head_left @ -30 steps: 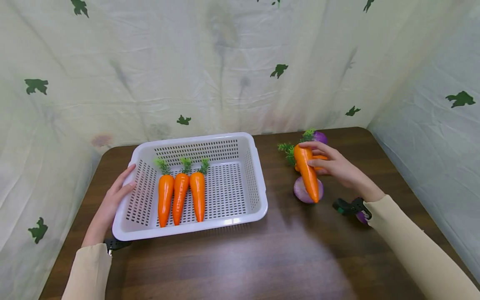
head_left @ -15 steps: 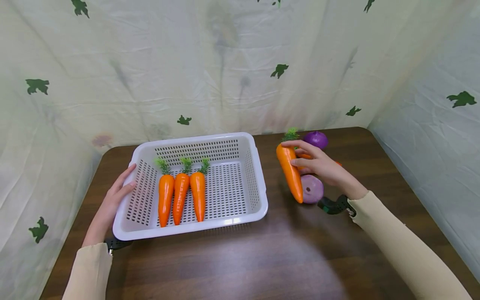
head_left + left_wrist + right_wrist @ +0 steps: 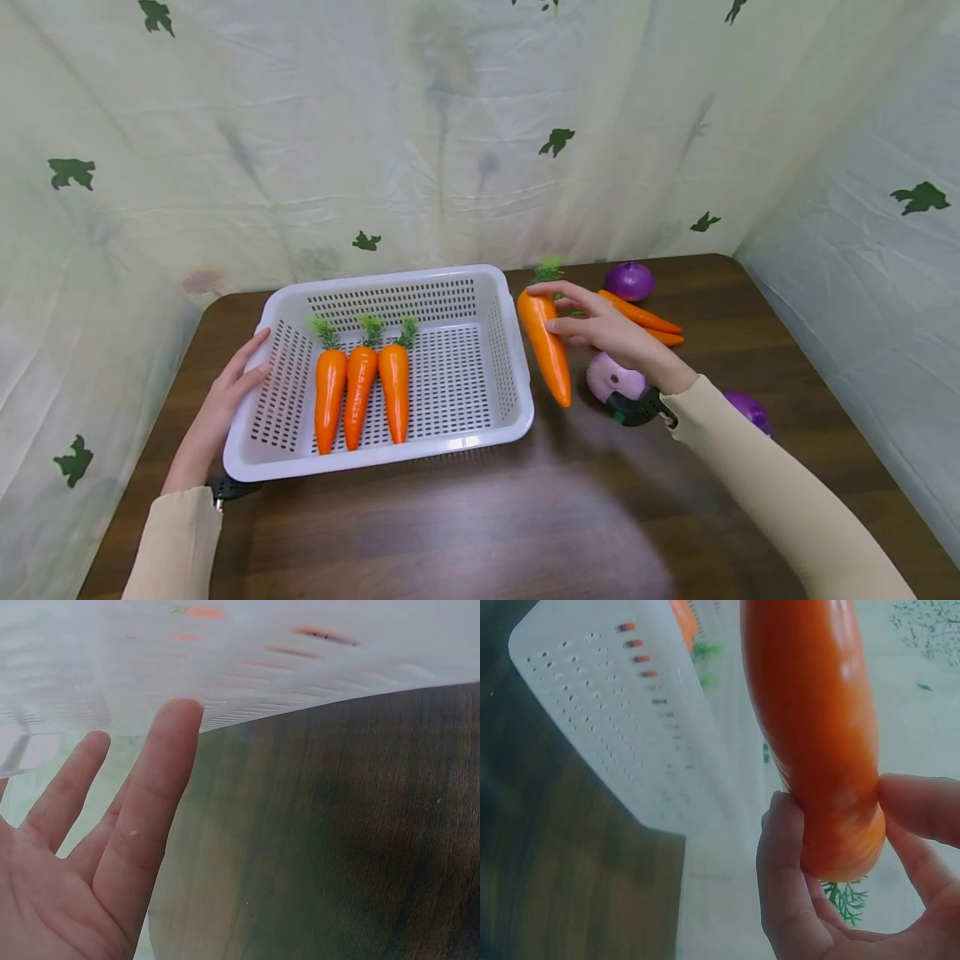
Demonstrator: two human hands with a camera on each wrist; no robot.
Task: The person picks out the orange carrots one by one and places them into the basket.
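My right hand (image 3: 592, 321) pinches an orange carrot (image 3: 546, 346) with a green leafy top, just right of the basket. The right wrist view has this carrot (image 3: 814, 735) between thumb and fingers near its thick end. A white perforated basket (image 3: 378, 462) stands on the table at centre left. Inside it, three carrots (image 3: 362, 396) lie side by side, tops pointing to the back. At the basket's left side is my left hand (image 3: 225, 400), its fingers straight against the outer wall. The left wrist view shows those fingers (image 3: 146, 802) extended at the basket wall (image 3: 247, 652).
Right of the held carrot, two more carrots (image 3: 647, 315) lie on the dark wooden table (image 3: 465, 533). Around them are a purple onion (image 3: 630, 282) at the back, a paler onion (image 3: 611, 377) by the right wrist, and another onion (image 3: 748, 410) behind the sleeve. A curtain (image 3: 480, 150) hangs behind.
My right hand has carried the carrot leftward from the vegetables on the right to beside the basket. The left hand and basket have stayed in place.
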